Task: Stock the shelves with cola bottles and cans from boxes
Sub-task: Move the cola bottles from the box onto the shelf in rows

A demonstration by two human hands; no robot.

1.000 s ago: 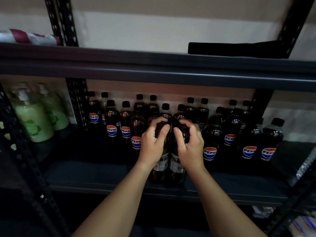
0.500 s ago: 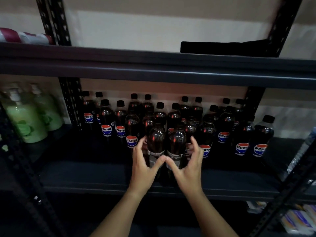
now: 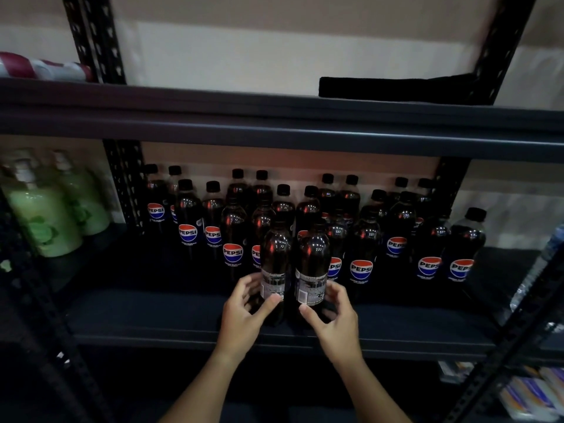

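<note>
Two dark cola bottles stand upright side by side at the front of the middle shelf (image 3: 152, 319), their back labels facing me. My left hand (image 3: 244, 315) curls round the lower part of the left bottle (image 3: 276, 254), thumb on its label. In the same way, my right hand (image 3: 335, 319) holds the lower part of the right bottle (image 3: 314, 257). Behind them stand several rows of cola bottles (image 3: 361, 254) with red and blue logos.
Green soap pump bottles (image 3: 45, 218) fill the bay to the left, past a black perforated upright (image 3: 125, 184). The upper shelf beam (image 3: 274, 129) hangs over the bottles. A black flat object (image 3: 390, 87) and a red-and-white roll (image 3: 39, 68) lie above. Packages (image 3: 531, 395) sit at lower right.
My hands slid down from the tops of the two front bottles, opened briefly, and now wrap their lower bodies. The view also shifted a little to the right.
</note>
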